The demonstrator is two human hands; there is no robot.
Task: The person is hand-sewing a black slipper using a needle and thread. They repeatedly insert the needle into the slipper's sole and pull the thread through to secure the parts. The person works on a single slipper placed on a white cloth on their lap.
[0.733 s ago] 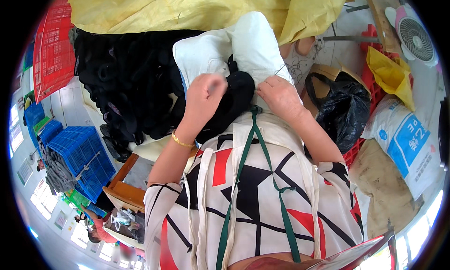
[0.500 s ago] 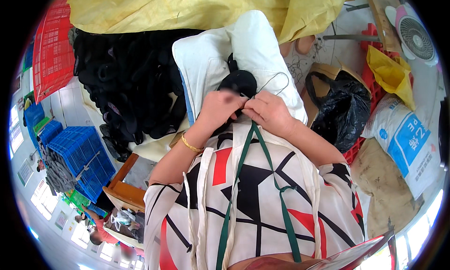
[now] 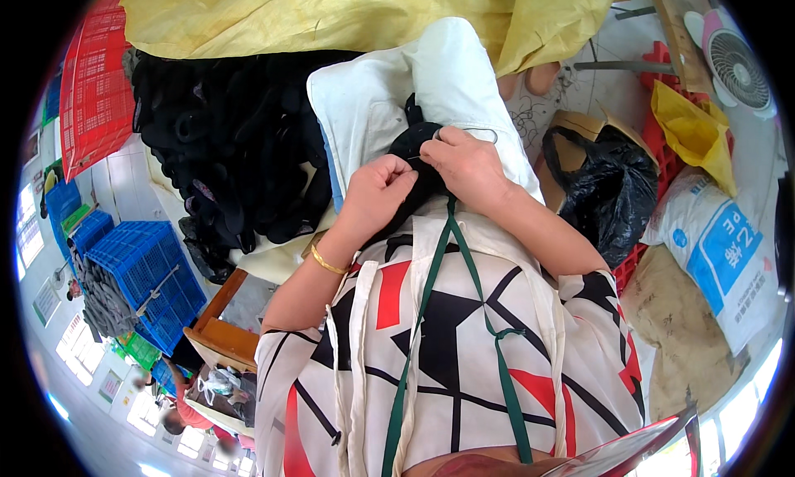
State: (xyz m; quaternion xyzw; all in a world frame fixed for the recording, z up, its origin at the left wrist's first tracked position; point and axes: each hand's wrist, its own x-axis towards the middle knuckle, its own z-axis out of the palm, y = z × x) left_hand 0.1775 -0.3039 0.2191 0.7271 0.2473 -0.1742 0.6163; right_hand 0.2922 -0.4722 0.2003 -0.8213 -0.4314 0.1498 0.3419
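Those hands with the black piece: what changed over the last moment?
The left hand and right hand drew together over the black fabric piece, pulling it down toward the body, baring more of the white cloth. The black pile stayed put.

Top: yellow sheet [image 3: 348, 13]
Left: red crate [image 3: 95, 88], blue crates [image 3: 145, 270]
Middle left: heap of black cloth pieces [image 3: 224, 154]
Right: black plastic bag [image 3: 613, 191], white sack [image 3: 712, 245], small fan [image 3: 737, 63]

Both hands [image 3: 422, 179] close together, fingers pinched
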